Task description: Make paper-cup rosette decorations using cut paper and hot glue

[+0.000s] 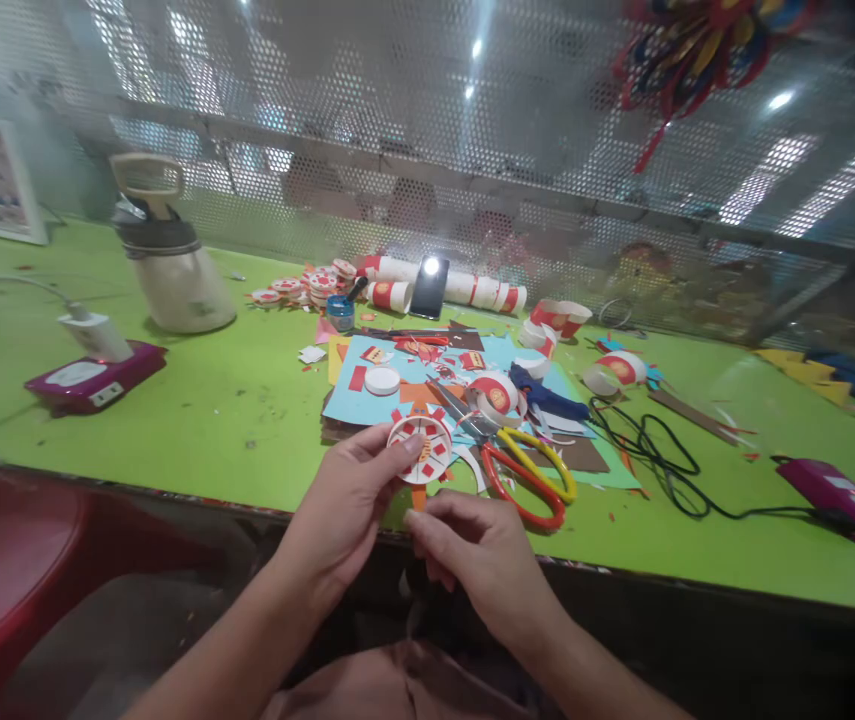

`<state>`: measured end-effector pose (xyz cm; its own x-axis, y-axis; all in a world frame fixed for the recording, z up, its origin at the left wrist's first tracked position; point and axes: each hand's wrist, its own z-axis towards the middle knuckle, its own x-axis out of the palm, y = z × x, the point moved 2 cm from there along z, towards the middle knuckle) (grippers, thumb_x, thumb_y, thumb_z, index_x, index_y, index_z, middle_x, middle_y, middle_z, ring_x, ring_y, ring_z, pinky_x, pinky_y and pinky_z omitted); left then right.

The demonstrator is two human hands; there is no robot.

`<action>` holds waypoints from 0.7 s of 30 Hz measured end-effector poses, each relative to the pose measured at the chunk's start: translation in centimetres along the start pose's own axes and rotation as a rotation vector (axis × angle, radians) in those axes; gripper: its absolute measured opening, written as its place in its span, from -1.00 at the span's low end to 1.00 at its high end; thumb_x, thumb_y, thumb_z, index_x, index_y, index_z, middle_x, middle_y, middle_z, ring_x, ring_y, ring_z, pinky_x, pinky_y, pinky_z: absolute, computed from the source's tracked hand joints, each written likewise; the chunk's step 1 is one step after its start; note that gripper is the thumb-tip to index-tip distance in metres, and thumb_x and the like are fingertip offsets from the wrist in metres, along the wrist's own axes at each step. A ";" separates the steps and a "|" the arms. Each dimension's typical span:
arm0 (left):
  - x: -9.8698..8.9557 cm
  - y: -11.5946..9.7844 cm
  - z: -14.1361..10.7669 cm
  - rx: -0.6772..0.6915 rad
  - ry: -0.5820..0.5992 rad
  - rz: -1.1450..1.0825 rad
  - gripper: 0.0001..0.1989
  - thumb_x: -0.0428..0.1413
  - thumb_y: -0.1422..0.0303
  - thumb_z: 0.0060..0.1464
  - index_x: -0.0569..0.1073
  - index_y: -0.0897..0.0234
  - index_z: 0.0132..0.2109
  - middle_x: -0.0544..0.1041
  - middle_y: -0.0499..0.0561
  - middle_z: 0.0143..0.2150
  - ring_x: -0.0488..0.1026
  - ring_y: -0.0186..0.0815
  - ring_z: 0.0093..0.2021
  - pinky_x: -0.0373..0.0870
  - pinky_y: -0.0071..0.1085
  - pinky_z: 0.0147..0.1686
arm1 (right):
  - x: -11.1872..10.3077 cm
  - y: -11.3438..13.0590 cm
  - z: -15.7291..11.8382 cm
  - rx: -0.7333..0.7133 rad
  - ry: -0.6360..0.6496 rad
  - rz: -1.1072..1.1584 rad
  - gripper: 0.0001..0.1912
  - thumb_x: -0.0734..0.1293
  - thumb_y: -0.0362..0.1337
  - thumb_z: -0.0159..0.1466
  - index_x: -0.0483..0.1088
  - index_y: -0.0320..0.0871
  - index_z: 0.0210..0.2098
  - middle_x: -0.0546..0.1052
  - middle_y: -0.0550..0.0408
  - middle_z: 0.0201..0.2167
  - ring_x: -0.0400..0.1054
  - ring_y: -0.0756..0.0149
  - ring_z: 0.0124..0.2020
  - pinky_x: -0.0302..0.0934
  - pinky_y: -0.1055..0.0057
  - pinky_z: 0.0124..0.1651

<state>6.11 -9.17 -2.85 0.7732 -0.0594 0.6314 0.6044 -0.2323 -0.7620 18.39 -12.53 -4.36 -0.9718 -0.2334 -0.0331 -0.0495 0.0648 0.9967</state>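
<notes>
Between the thumb and fingers of my left hand [352,495] is a round white paper disc [433,462] with red patches and small red tabs round its rim. An orange paper strip [419,497] hangs from its lower edge. My right hand [476,555] is closed, its thumb and fingertips pinching the strip's lower end just below the disc. Scissors [539,485] with one red and one yellow handle lie on the table to the right of the disc, blades pointing away to the left. A white round lid [382,380] lies on blue paper [352,408] beyond my left hand.
A blue glue gun [547,395] trails a black cable to a purple power strip [839,495]. Cut paper cups [498,398] and scraps surround it. Farther back are a blue jar [340,312], a lit phone [429,290] and several similar discs [314,288]. A spray bottle [176,270] stands left.
</notes>
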 end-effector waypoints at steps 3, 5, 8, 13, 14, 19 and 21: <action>0.0 -0.1 -0.4 0.017 -0.006 -0.009 -0.78 0.33 0.44 -0.12 0.62 0.32 -0.23 0.63 0.00 -0.35 0.51 -0.36 -0.37 0.40 -0.55 -0.38 | 0.3 -0.4 0.3 0.001 -0.017 0.044 -0.66 0.42 -0.08 0.15 0.40 -0.21 -0.57 0.34 0.22 -0.69 0.11 0.53 -0.70 -0.03 0.52 -0.63; 0.0 -0.1 -0.5 0.028 -0.007 -0.010 -0.79 0.33 0.44 -0.11 0.62 0.32 -0.23 0.63 0.00 -0.36 0.50 -0.36 -0.37 0.41 -0.54 -0.36 | 0.3 -0.5 0.4 -0.004 -0.021 0.059 -0.66 0.41 -0.07 0.16 0.41 -0.21 -0.56 0.34 0.22 -0.69 0.12 0.54 -0.70 -0.03 0.53 -0.63; -0.1 -0.1 -0.5 0.036 -0.001 -0.009 -0.80 0.33 0.45 -0.11 0.63 0.32 -0.25 0.62 0.00 -0.36 0.50 -0.36 -0.35 0.40 -0.55 -0.36 | 0.3 -0.6 0.4 -0.008 -0.022 0.055 -0.65 0.40 -0.07 0.18 0.40 -0.21 -0.56 0.34 0.22 -0.70 0.12 0.54 -0.70 -0.03 0.53 -0.62; -0.1 0.2 -0.1 0.034 -0.009 -0.009 -0.79 0.33 0.45 -0.12 0.62 0.33 -0.24 0.61 0.00 -0.38 0.50 -0.35 -0.36 0.39 -0.55 -0.40 | 0.1 -0.4 0.6 -0.011 -0.023 0.048 -0.65 0.39 -0.07 0.18 0.41 -0.22 -0.56 0.34 0.22 -0.71 0.11 0.55 -0.70 -0.03 0.54 -0.63; -0.1 0.3 -0.1 0.035 -0.013 -0.007 -0.79 0.33 0.45 -0.12 0.62 0.33 -0.24 0.61 0.00 -0.38 0.50 -0.34 -0.36 0.39 -0.55 -0.40 | 0.1 -0.4 0.6 -0.014 -0.025 0.050 -0.65 0.39 -0.07 0.18 0.41 -0.22 -0.56 0.35 0.21 -0.70 0.11 0.55 -0.70 -0.03 0.54 -0.63; 0.0 0.4 0.0 0.025 -0.014 -0.017 -0.79 0.32 0.45 -0.11 0.62 0.34 -0.24 0.60 0.01 -0.38 0.50 -0.34 -0.38 0.39 -0.53 -0.43 | 0.0 -0.5 0.4 0.004 -0.021 0.043 -0.65 0.39 -0.08 0.17 0.41 -0.23 -0.57 0.36 0.20 -0.70 0.11 0.56 -0.70 -0.02 0.56 -0.64; 0.1 0.4 0.0 0.021 -0.012 -0.019 -0.79 0.32 0.45 -0.12 0.61 0.34 -0.24 0.60 0.01 -0.38 0.50 -0.34 -0.38 0.40 -0.52 -0.42 | -0.1 -0.4 0.4 0.015 -0.024 0.041 -0.66 0.40 -0.09 0.17 0.42 -0.23 -0.56 0.36 0.20 -0.70 0.11 0.56 -0.71 -0.03 0.56 -0.64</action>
<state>6.41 -9.30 -3.11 0.7637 -0.0438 0.6441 0.6229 -0.2126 -0.7529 18.38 -12.20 -4.78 -0.9783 -0.2073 0.0056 -0.0130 0.0886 0.9960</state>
